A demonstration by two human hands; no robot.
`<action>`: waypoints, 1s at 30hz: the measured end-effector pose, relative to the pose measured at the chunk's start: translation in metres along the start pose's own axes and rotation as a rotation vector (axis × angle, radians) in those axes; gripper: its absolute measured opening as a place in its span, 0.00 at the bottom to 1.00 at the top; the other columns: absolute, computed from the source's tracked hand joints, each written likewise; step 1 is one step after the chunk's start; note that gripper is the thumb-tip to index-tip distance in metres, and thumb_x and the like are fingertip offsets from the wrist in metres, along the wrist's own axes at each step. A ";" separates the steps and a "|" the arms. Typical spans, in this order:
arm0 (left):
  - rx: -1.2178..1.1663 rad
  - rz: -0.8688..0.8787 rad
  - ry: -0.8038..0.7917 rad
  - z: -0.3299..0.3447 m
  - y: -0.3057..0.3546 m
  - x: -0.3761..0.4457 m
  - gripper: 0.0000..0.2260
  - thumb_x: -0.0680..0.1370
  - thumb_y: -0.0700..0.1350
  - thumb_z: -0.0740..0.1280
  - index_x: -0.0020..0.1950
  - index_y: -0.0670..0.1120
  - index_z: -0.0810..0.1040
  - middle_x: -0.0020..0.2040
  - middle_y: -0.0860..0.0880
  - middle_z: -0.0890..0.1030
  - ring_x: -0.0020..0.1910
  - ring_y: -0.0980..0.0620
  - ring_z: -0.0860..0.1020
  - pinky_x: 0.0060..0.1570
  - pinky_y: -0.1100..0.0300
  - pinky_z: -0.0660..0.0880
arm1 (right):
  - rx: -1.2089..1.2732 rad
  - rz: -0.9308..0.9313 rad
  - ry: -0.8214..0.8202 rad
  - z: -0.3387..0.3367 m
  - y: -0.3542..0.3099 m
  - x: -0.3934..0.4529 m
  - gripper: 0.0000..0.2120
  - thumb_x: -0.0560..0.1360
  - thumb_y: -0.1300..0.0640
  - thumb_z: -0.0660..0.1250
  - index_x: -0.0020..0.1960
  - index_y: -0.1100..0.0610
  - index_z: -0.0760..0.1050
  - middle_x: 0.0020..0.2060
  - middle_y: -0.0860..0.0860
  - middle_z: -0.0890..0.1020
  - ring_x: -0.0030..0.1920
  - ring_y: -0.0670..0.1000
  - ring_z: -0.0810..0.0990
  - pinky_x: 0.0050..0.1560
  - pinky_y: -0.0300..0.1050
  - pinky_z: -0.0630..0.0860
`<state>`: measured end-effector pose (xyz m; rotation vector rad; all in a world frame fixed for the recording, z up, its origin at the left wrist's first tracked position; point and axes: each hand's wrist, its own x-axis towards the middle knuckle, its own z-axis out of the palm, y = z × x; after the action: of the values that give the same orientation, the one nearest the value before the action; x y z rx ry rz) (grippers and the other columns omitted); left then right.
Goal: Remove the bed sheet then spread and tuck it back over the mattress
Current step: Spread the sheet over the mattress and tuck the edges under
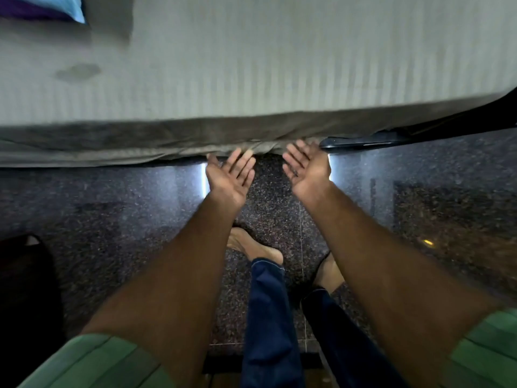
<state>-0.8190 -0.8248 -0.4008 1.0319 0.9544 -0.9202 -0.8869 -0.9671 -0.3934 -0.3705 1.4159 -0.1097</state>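
A pale striped bed sheet [265, 65] covers the mattress across the top of the head view. Its edge [140, 152] hangs loose and wrinkled down the near side of the bed. My left hand [228, 177] is palm up, fingers apart, with its fingertips at the hanging hem. My right hand [306, 166] is also palm up and open, its fingertips touching the bunched hem just left of the dark bed frame [391, 137]. Neither hand has cloth in it.
A blue and purple pillow [42, 8] lies at the bed's far left corner. A dark stain [78, 71] marks the sheet. Below is a dark speckled floor [112, 219] with my bare feet [251, 247]. A dark object [25, 289] stands at the left.
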 end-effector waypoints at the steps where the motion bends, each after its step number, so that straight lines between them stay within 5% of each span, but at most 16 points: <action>1: 0.044 -0.018 0.041 -0.005 -0.004 -0.004 0.32 0.84 0.66 0.47 0.71 0.46 0.76 0.67 0.45 0.81 0.59 0.48 0.81 0.68 0.55 0.72 | -0.050 0.002 0.086 -0.006 0.008 0.002 0.15 0.85 0.51 0.59 0.62 0.59 0.79 0.65 0.57 0.81 0.59 0.56 0.81 0.51 0.47 0.75; 3: 0.069 -0.055 0.111 -0.013 -0.010 -0.004 0.28 0.84 0.64 0.52 0.72 0.46 0.74 0.71 0.44 0.76 0.62 0.46 0.78 0.70 0.52 0.71 | -0.127 0.043 0.142 -0.012 0.018 0.004 0.13 0.82 0.57 0.64 0.63 0.61 0.78 0.67 0.59 0.79 0.58 0.57 0.79 0.47 0.47 0.76; 7: -0.112 -0.053 0.037 -0.010 -0.002 0.010 0.30 0.82 0.67 0.55 0.73 0.46 0.72 0.74 0.39 0.71 0.67 0.40 0.74 0.71 0.48 0.68 | -0.056 0.030 0.027 0.020 0.019 0.019 0.18 0.84 0.60 0.61 0.72 0.67 0.71 0.71 0.64 0.74 0.71 0.63 0.74 0.69 0.52 0.74; 13: -0.265 -0.161 -0.169 0.008 0.018 0.013 0.43 0.78 0.73 0.53 0.83 0.44 0.56 0.80 0.35 0.62 0.78 0.35 0.62 0.77 0.39 0.60 | 0.025 0.020 0.118 0.037 0.016 0.045 0.21 0.87 0.57 0.51 0.74 0.66 0.68 0.70 0.62 0.76 0.67 0.57 0.77 0.67 0.48 0.75; 15: -0.301 -0.138 -0.114 0.014 0.025 0.013 0.42 0.79 0.71 0.54 0.82 0.41 0.57 0.77 0.36 0.66 0.76 0.37 0.67 0.76 0.41 0.63 | 0.004 0.015 0.148 0.039 0.013 0.048 0.19 0.87 0.58 0.49 0.69 0.66 0.71 0.61 0.62 0.80 0.59 0.57 0.81 0.62 0.49 0.78; 17: -0.330 -0.084 -0.036 0.020 0.029 0.010 0.39 0.80 0.67 0.55 0.80 0.38 0.60 0.75 0.36 0.69 0.73 0.39 0.70 0.75 0.45 0.65 | -0.020 -0.002 0.125 0.046 0.007 0.042 0.13 0.87 0.59 0.52 0.58 0.62 0.74 0.48 0.57 0.81 0.43 0.52 0.81 0.46 0.41 0.82; 19: -0.339 -0.039 0.009 0.024 0.027 0.007 0.37 0.81 0.65 0.56 0.78 0.37 0.63 0.74 0.37 0.71 0.72 0.40 0.73 0.74 0.48 0.67 | -0.114 -0.024 0.146 0.053 0.000 0.036 0.08 0.85 0.61 0.57 0.57 0.59 0.74 0.41 0.54 0.81 0.38 0.48 0.80 0.32 0.36 0.79; 23: -0.343 0.041 0.016 0.029 0.025 0.006 0.34 0.81 0.65 0.53 0.76 0.41 0.70 0.74 0.40 0.73 0.73 0.43 0.72 0.73 0.50 0.65 | -0.246 -0.073 0.242 0.054 0.006 0.046 0.13 0.80 0.59 0.64 0.64 0.60 0.77 0.43 0.52 0.79 0.40 0.48 0.77 0.38 0.40 0.76; 25: -0.327 0.066 0.053 0.031 0.026 0.008 0.36 0.80 0.69 0.50 0.76 0.44 0.71 0.73 0.42 0.75 0.72 0.45 0.73 0.72 0.50 0.63 | -0.201 -0.072 0.283 0.055 0.010 0.048 0.04 0.77 0.59 0.67 0.51 0.56 0.77 0.37 0.50 0.73 0.33 0.48 0.69 0.31 0.39 0.68; 27: -0.284 0.080 0.121 0.029 0.026 0.013 0.38 0.78 0.72 0.48 0.76 0.47 0.71 0.69 0.43 0.79 0.70 0.48 0.75 0.69 0.52 0.65 | -0.209 -0.049 0.289 0.052 0.012 0.042 0.08 0.77 0.60 0.66 0.40 0.53 0.71 0.31 0.49 0.67 0.29 0.48 0.63 0.29 0.40 0.64; 30: -0.228 0.098 0.126 0.020 0.022 0.029 0.38 0.75 0.74 0.49 0.79 0.56 0.67 0.66 0.46 0.82 0.64 0.49 0.80 0.54 0.53 0.69 | -0.249 0.024 0.251 0.045 0.013 0.032 0.07 0.79 0.59 0.62 0.43 0.53 0.70 0.34 0.50 0.67 0.32 0.48 0.65 0.40 0.44 0.74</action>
<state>-0.7855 -0.8430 -0.4176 0.9410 1.0778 -0.6542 -0.8398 -0.9562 -0.4227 -0.5598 1.6881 0.0425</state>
